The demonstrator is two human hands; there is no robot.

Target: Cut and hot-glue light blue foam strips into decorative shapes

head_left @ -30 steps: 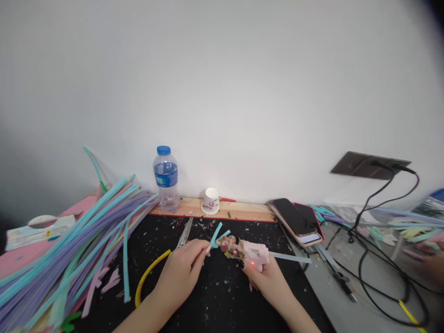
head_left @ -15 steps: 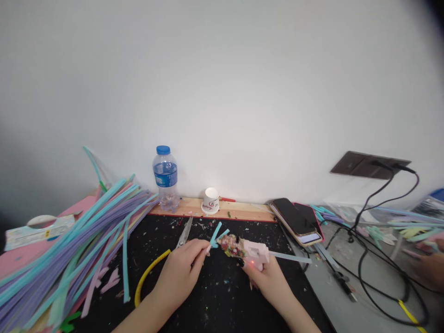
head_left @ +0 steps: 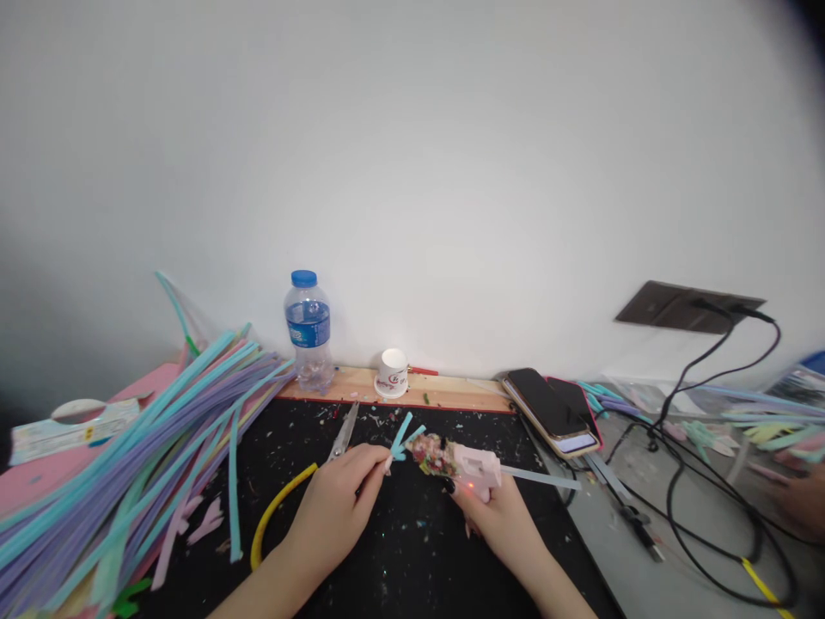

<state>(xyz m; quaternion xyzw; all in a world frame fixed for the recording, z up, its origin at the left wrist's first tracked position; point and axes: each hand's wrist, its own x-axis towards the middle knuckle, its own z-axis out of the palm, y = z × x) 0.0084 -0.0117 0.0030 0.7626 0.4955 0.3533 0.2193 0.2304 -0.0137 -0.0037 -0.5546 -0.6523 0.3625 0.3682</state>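
Left hand (head_left: 340, 492) pinched on a blue strip (head_left: 400, 445), right hand (head_left: 499, 518) clasped round a glue gun (head_left: 478, 467), its tip just beside the strip, scissors (head_left: 345, 432) beyond the left grip.

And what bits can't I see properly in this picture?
All in the head view:
Glue gun: grip covered by the right hand.
Blue piece: lower end covered by the left hand.
Scissors: lower part behind the left hand, so I can't tell if the yellow curve joins them.
Another person's hand: blurred, cut off by the right edge.
Bottle label: small print too tiny.
Long strips: cut off by the left edge.
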